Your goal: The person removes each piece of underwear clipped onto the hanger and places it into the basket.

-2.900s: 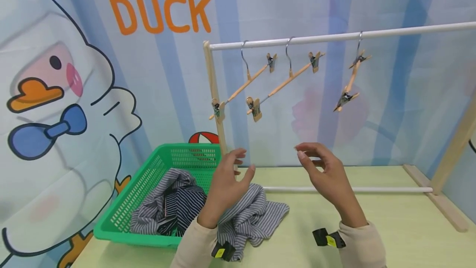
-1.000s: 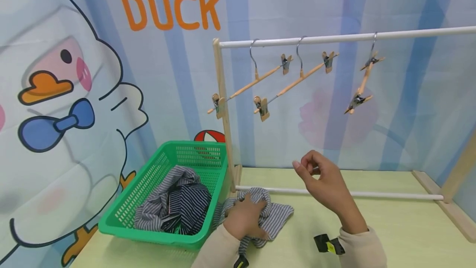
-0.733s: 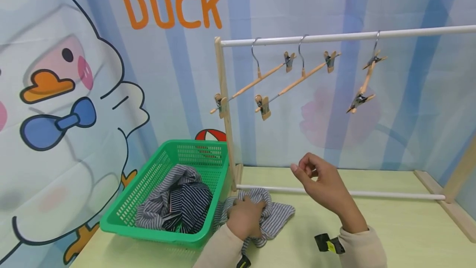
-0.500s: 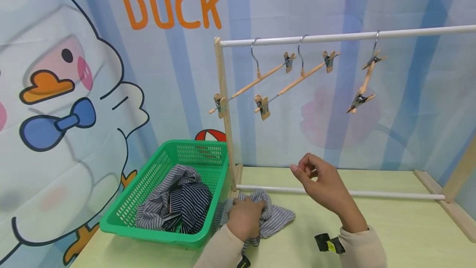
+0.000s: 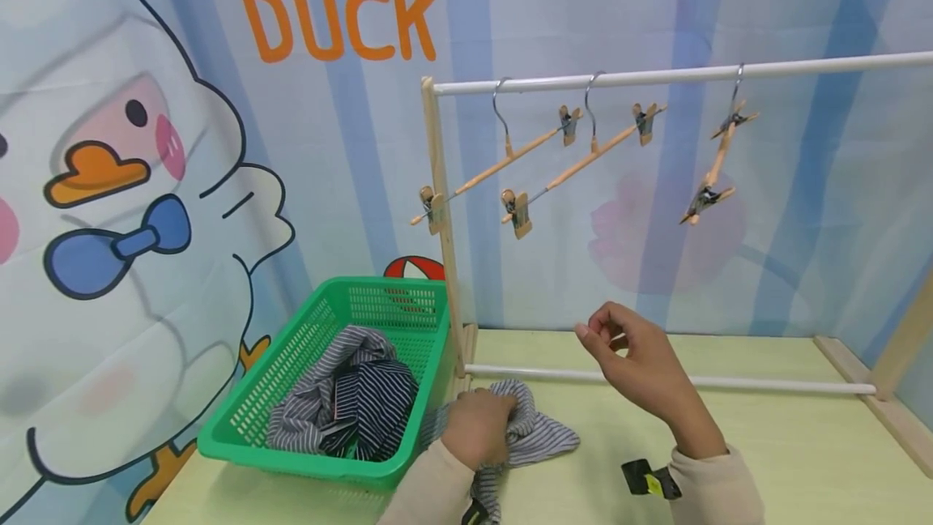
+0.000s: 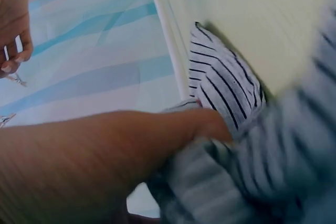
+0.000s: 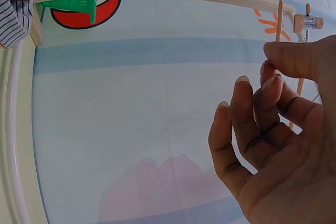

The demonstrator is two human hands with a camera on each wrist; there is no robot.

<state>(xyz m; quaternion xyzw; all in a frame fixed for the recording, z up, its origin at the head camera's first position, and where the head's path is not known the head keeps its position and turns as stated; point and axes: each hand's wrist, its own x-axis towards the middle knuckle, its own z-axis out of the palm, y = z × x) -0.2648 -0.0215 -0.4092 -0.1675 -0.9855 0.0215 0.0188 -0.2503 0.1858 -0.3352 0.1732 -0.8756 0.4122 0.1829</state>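
A grey-and-white striped cloth (image 5: 543, 437) lies crumpled on the table just right of the basket; its exact kind cannot be told. My left hand (image 5: 477, 426) reaches down and grips it, with fabric bunched at the fingers, most of which are hidden. In the left wrist view a pointed corner of the striped cloth (image 6: 226, 80) stands out beyond the thumb. Raised over the table, my right hand (image 5: 641, 363) holds nothing; its fingers are loosely curled and the thumb is near the index finger, as the right wrist view confirms.
A green basket (image 5: 306, 468) at left holds striped clothes (image 5: 375, 407). Above, a white rail (image 5: 670, 77) carries three clip hangers (image 5: 576, 168). The rack has a wooden post (image 5: 442, 258) beside the basket and a low white bar (image 5: 787, 384) behind my hands.
My left hand has come down from the air beside the right hand and taken hold of the striped cloth. The cloth's right end has shifted and its front part hangs differently. The right hand hardly moved.
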